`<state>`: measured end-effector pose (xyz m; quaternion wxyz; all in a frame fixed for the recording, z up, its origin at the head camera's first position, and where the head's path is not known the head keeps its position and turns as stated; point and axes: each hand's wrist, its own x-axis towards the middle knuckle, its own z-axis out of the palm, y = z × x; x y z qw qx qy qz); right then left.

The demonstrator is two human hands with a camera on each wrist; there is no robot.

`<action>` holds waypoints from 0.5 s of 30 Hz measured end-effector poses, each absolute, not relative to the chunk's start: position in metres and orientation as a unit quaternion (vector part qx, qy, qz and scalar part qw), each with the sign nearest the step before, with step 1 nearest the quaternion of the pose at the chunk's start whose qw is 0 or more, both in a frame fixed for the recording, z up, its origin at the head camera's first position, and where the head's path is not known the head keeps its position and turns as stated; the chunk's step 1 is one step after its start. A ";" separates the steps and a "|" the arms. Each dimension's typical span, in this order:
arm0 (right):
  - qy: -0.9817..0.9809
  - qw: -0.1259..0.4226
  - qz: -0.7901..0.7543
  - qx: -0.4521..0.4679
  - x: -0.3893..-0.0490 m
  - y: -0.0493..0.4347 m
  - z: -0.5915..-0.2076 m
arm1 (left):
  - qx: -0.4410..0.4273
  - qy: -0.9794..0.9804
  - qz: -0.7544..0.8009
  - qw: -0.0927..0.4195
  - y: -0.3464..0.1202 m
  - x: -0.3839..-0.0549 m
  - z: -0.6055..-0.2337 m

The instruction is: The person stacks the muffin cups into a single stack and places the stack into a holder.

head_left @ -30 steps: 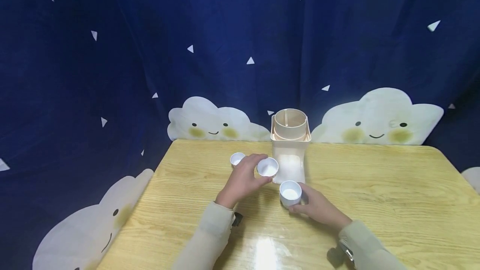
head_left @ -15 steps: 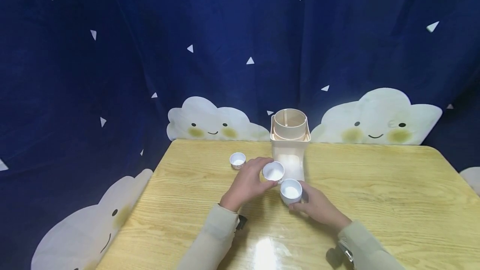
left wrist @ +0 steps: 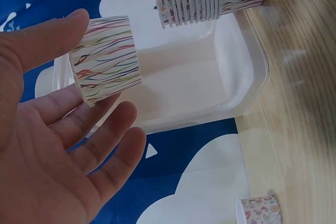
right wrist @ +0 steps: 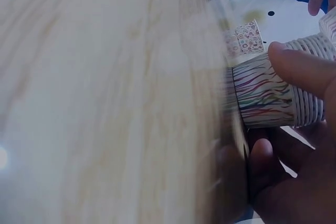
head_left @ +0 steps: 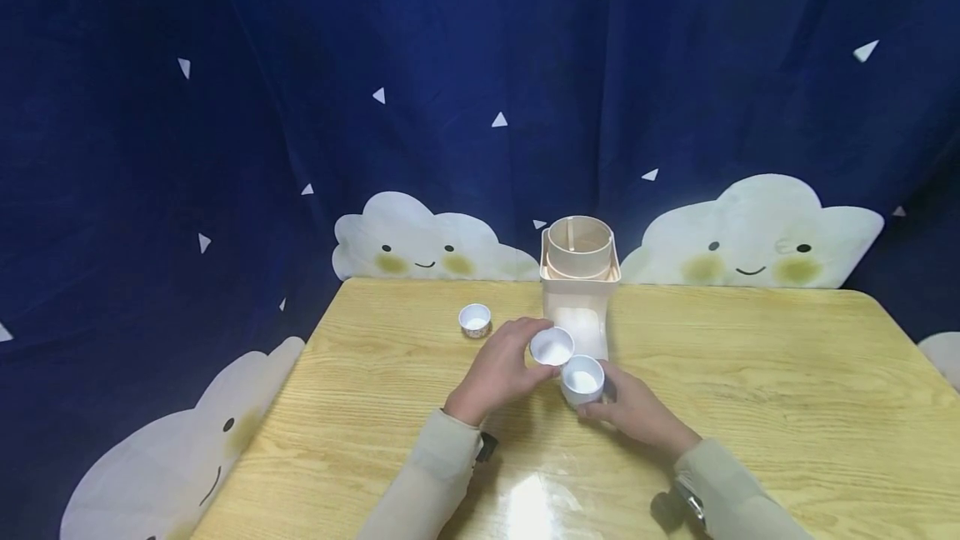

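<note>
My left hand (head_left: 501,369) pinches one paper cup (left wrist: 107,59) by its rim, thumb on one side and fingers on the other. Coloured wavy lines run over this cup, and its white mouth faces up in the head view. Just right of it, my right hand (head_left: 637,411) grips a nested stack of paper cups (right wrist: 268,93) low at the table. Several rims show on the stack, and its bottom cup has wavy lines. In the head view the single cup's near rim is right at the stack's rim. A small floral paper cup (head_left: 475,323) stands upright at the left.
A beige plastic holder (head_left: 580,290) with a round tube on top and a tray below stands behind my hands. The wooden table (head_left: 750,382) reaches back to a dark blue curtain (head_left: 450,65) with white clouds.
My left hand has moved right and slightly nearer with its paper cup, up to the stack. This uncovers the floral cup. The right hand has stayed nearly in place.
</note>
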<state>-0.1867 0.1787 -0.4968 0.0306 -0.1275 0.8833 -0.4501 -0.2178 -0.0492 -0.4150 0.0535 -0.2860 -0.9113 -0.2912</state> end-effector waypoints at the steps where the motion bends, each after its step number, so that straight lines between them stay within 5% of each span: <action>1: 0.884 0.032 -0.450 -0.127 -0.187 0.179 -0.497 | -0.286 -0.912 -0.291 0.052 -0.049 -0.218 -0.415; 15: 0.892 0.035 -0.430 -0.131 -0.187 0.180 -0.495 | -0.313 -0.911 -0.266 0.041 -0.037 -0.214 -0.417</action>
